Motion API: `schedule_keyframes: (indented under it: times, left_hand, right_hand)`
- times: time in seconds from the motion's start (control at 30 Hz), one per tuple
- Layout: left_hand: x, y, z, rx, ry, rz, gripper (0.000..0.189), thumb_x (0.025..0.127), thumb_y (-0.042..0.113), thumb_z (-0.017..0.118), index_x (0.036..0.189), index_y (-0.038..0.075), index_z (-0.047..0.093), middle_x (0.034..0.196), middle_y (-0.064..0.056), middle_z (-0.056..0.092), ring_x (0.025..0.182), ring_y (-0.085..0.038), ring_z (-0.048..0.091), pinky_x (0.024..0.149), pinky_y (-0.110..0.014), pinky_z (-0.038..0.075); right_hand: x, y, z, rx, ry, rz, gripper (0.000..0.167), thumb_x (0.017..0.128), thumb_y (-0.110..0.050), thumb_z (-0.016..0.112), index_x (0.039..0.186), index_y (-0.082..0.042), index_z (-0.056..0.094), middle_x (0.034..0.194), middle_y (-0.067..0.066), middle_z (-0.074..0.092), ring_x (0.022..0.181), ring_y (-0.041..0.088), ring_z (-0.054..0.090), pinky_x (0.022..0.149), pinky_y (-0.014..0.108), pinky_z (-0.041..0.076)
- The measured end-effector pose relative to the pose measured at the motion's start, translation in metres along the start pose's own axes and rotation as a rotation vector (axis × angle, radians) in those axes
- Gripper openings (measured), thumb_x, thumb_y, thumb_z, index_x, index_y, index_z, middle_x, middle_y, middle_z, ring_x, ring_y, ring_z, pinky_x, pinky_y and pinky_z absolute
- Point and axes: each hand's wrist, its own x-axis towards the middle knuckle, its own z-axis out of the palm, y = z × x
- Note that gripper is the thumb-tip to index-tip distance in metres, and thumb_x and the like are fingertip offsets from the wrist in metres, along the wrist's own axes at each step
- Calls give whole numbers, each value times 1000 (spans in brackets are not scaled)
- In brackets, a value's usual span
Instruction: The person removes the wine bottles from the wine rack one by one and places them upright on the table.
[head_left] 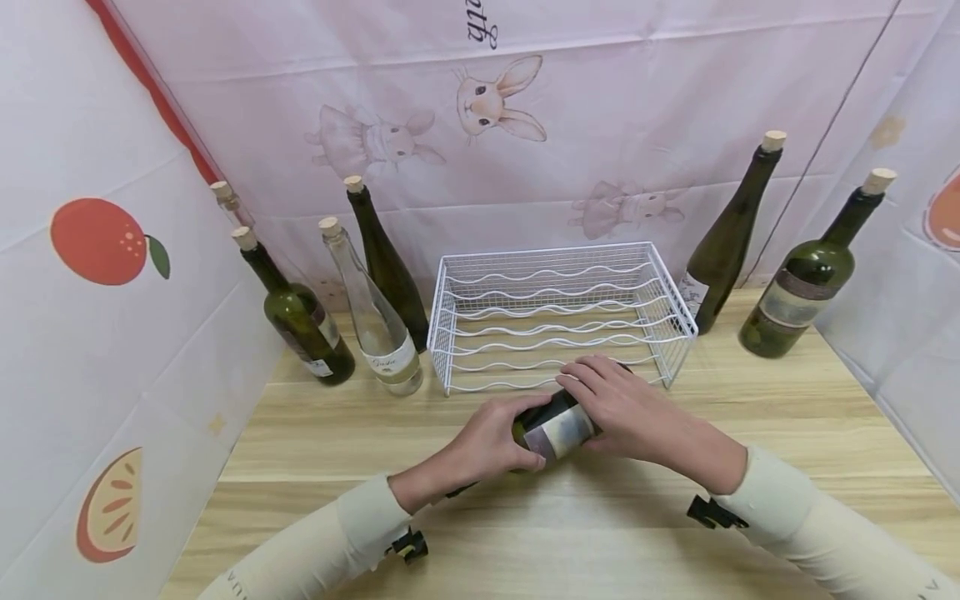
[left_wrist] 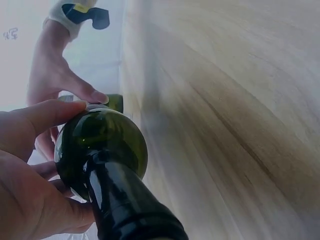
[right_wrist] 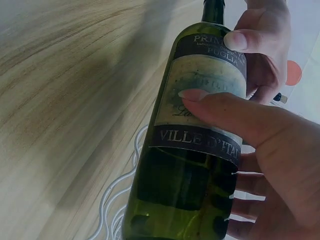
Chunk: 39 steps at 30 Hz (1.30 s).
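Observation:
A green glass wine bottle (head_left: 558, 429) lies on its side between my two hands, in front of the white wire wine rack (head_left: 555, 293). My left hand (head_left: 491, 437) holds it around the shoulder, thumb on the glass at the label's edge. The right hand (head_left: 630, 408) grips the body towards the base; in the right wrist view its thumb presses on the pale and black label (right_wrist: 200, 87). In the left wrist view the dark neck (left_wrist: 125, 200) points towards the camera. Whether the bottle touches the table cannot be told.
Left of the rack stand several corked bottles: a green one (head_left: 307, 329), a clear one (head_left: 378, 325), a tall dark one (head_left: 386, 271) and another clear one (head_left: 225, 196) behind. To the right are a tall dark bottle (head_left: 723, 242) and a green bottle (head_left: 798, 283). Printed cloth walls surround the wooden table (head_left: 337, 437).

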Motion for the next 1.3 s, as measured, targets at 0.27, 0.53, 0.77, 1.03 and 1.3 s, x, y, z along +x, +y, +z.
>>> schedule_keyframes:
  times: [0.27,0.53,0.77,1.03,1.3]
  left_hand:
    - [-1,3,2,87,2,32,77,74,18,92,145,12,61,134,-4,72,105,-13,65,88,-23,51]
    - [-3,6,0,111,-25,37,78,76,20,92,147,16,59,140,-1,69,109,-17,61,89,-24,48]
    - [-3,7,0,138,-40,72,78,78,18,91,148,19,58,147,3,64,115,-16,58,97,-28,45]
    - [-2,11,-2,152,-78,65,79,80,18,89,151,24,54,151,4,60,114,-18,52,87,-23,46]
    - [0,13,-7,155,-65,120,75,84,21,87,152,20,54,156,-4,56,131,-22,57,101,-32,51]
  right_hand:
    - [-2,-3,1,20,-84,5,95,59,-45,100,132,0,61,128,12,66,120,31,61,104,47,56]
    - [-3,-4,2,14,-112,17,90,60,-47,99,129,-2,62,119,10,69,109,27,65,91,43,61]
    - [-5,-5,2,-91,-85,-18,89,57,-57,97,121,-4,64,111,8,70,99,24,67,81,41,62]
    - [-10,-6,1,-154,-13,-38,86,56,-60,94,115,-5,65,103,7,70,88,22,64,65,35,60]
    - [-14,-4,-4,-184,19,-7,90,54,-61,94,117,-4,65,103,7,69,89,22,63,58,33,59]
